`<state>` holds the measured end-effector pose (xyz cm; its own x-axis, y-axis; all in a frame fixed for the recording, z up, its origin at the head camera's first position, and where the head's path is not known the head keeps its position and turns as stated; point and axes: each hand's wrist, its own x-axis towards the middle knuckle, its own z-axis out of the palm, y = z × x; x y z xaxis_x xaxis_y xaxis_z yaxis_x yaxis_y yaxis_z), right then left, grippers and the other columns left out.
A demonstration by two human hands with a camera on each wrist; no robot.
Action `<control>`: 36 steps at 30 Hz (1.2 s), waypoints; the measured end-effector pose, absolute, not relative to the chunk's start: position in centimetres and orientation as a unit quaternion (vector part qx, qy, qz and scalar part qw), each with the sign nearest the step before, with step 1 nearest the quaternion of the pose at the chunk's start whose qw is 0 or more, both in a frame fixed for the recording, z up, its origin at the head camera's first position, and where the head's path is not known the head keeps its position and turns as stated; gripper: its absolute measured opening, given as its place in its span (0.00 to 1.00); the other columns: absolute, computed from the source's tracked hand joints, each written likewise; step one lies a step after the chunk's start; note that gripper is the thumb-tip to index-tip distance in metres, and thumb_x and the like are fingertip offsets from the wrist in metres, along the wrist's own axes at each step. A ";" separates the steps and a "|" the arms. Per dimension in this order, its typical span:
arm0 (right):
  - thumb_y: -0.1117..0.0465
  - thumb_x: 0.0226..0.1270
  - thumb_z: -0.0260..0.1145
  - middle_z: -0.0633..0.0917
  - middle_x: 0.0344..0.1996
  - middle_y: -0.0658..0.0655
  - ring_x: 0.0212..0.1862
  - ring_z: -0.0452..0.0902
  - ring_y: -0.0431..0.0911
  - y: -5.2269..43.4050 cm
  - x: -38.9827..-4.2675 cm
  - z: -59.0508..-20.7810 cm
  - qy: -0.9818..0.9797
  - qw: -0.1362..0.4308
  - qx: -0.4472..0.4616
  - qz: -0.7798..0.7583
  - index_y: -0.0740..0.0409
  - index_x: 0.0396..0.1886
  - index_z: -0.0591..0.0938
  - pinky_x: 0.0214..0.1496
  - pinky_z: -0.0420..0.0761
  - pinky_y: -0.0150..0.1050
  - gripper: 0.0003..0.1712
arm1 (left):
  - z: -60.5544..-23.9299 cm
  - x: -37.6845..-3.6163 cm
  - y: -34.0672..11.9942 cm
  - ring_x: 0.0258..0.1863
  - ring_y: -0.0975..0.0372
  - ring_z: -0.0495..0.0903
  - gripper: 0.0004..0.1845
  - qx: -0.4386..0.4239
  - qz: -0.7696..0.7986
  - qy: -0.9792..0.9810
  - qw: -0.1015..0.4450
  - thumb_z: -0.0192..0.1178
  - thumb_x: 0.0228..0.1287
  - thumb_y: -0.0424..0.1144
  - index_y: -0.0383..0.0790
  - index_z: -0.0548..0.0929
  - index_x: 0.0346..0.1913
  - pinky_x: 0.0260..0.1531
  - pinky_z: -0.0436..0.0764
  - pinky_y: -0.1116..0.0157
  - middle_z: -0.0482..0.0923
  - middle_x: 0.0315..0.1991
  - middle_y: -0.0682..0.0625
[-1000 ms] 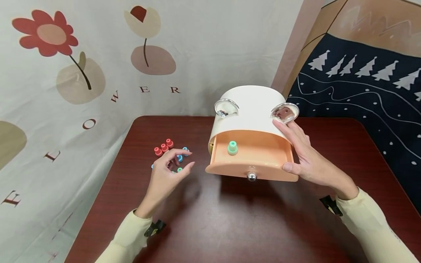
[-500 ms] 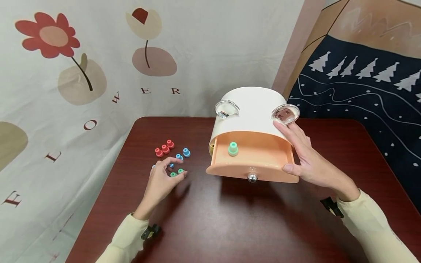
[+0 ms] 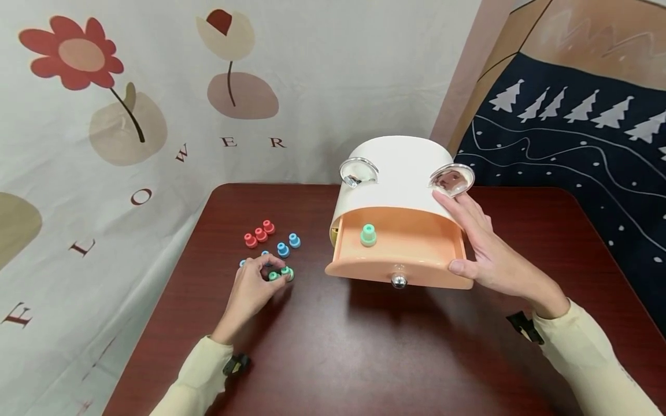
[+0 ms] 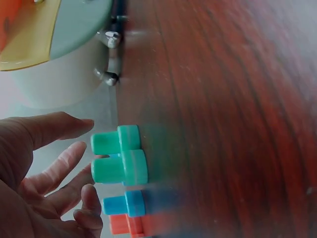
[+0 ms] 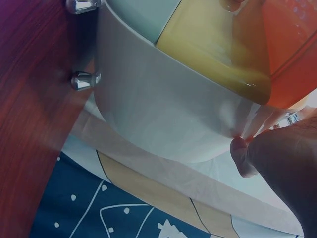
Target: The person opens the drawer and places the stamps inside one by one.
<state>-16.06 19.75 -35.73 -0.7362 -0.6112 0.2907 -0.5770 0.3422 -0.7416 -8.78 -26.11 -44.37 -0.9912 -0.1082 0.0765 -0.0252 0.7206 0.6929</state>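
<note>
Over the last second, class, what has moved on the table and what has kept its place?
The left hand came down toward the table and drew its fingers in around the two green pegs; whether its grip has closed on them is unclear. The right hand stayed on the side of the open drawer, with one green peg inside.

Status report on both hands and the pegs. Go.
Left hand pinching at green pegs on the table. Right hand steadying the open drawer; one green peg inside. Nothing in the way.

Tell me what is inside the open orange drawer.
One green peg stands in the orange drawer, near its back left. The rearmost part runs under the white cabinet, hidden from view.
</note>
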 end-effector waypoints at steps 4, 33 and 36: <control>0.44 0.68 0.74 0.49 0.87 0.54 0.84 0.35 0.53 19.8 -16.0 -35.7 0.819 0.018 -0.362 -0.445 0.37 0.91 0.54 0.70 0.30 0.84 0.57 | -44.7 -9.1 -26.3 0.39 0.51 0.71 0.08 0.030 -0.360 -0.930 0.061 0.80 0.59 0.31 0.43 0.90 0.38 0.42 0.68 0.53 0.86 0.33 0.48; 0.34 0.71 0.71 0.52 0.86 0.54 0.86 0.34 0.54 19.6 -16.3 -36.2 0.814 0.002 -0.380 -0.439 0.40 0.91 0.54 0.71 0.34 0.82 0.57 | -41.5 -8.0 -23.8 0.34 0.56 0.69 0.11 -0.057 -0.345 -0.922 0.164 0.81 0.58 0.29 0.47 0.91 0.39 0.38 0.70 0.57 0.77 0.29 0.48; 0.33 0.71 0.70 0.52 0.86 0.55 0.85 0.34 0.54 19.7 -16.4 -36.2 0.814 -0.001 -0.383 -0.438 0.40 0.91 0.54 0.71 0.35 0.82 0.57 | -40.7 -7.5 -23.1 0.33 0.62 0.69 0.13 -0.075 -0.355 -0.910 0.200 0.82 0.56 0.27 0.47 0.92 0.40 0.31 0.74 0.64 0.74 0.30 0.52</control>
